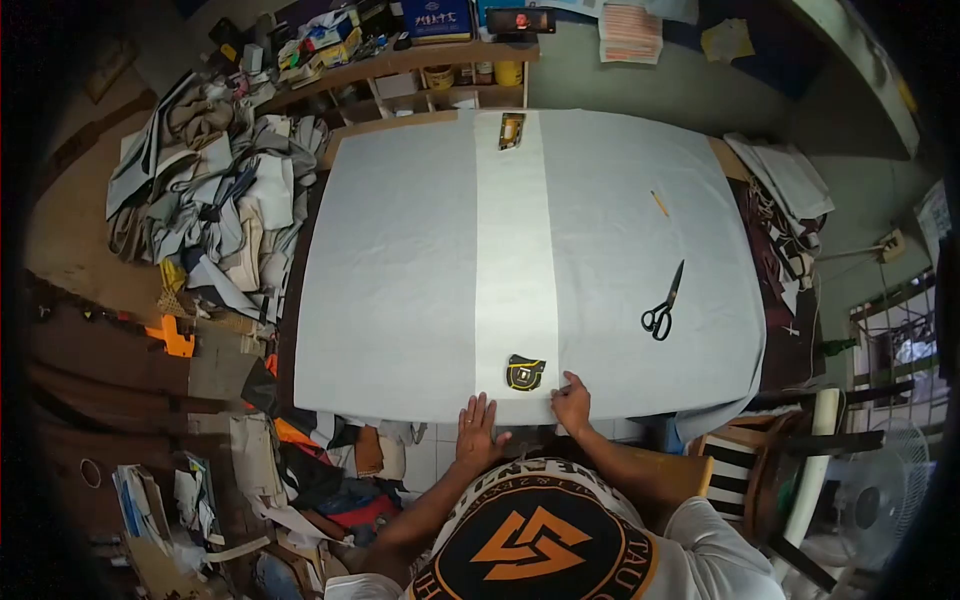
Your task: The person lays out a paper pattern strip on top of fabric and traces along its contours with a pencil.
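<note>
Pale grey cloth (pixel 400 260), broad, matte, spread over desk (pixel 398 127); mostly flat, faint creases from where I'm standing. Far left corner of desk shows bare wood past cloth. Right edge bowed; near right corner slack, drooping over desk edge. Long white strip (pixel 514 250) on top of cloth, brighter than grey around it, lying flat, sides straight, running from far edge toward near edge, roughly mid-cloth. Grey showing on both sides of strip, wide expanses left and right.
</note>
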{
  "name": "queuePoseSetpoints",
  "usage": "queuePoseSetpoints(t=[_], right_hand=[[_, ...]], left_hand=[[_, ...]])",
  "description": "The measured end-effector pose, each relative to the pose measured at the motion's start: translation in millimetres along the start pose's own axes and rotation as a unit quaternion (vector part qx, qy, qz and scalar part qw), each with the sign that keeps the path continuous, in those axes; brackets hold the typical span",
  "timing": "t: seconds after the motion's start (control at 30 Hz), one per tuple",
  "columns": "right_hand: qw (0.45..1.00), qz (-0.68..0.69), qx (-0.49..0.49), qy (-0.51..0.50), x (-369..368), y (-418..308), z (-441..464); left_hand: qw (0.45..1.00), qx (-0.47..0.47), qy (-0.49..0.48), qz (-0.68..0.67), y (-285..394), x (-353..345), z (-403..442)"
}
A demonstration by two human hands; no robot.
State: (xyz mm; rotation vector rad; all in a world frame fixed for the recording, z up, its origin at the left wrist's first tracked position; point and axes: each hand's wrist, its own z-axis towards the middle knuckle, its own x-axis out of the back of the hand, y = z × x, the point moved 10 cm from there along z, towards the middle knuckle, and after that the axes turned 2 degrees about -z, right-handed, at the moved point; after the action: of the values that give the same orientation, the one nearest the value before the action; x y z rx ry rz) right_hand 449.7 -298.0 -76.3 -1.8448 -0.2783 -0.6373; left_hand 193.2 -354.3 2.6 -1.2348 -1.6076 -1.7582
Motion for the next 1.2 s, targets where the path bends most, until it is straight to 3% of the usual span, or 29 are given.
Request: queuePoseSetpoints(t=[0.27,0.5,0.8,0.87,0.9,0.97,1.1,1.2], right_hand=[[0.992,0.117,-0.043,-0.023,4,-5,-6],[0.985,0.159,-0.054,-0.03,11,-20,-11],[0.975,0.212,-0.07,-0.013,7,-4,-9],[0.999,0.02,-0.043,-0.009,12,-7,-5],[0.999,0.02,-0.041,-0.007,17,-17,-8],[0.991,-0.135,0.008,0.004,29,-45,-13],[0.977,-0.213,0.025,-0.01,26,-46,-17],[0.972,-0.211,0.104,-0.006,31,-65,-24]], left_hand=[[1.0,-0.004,0.007,-0.001,7,8,1],[0.998,0.022,-0.049,0.011,0,-2,2],[0.999,0.007,-0.045,0.008,1,0,1],[0.999,0.007,-0.043,0.018,1,-1,1],[0.999,0.006,-0.04,0.027,1,-1,2],[0.999,0.001,-0.034,0.025,1,1,1],[1.0,-0.013,-0.019,0.02,1,3,1],[0.998,-0.025,-0.013,0.048,2,3,3]])
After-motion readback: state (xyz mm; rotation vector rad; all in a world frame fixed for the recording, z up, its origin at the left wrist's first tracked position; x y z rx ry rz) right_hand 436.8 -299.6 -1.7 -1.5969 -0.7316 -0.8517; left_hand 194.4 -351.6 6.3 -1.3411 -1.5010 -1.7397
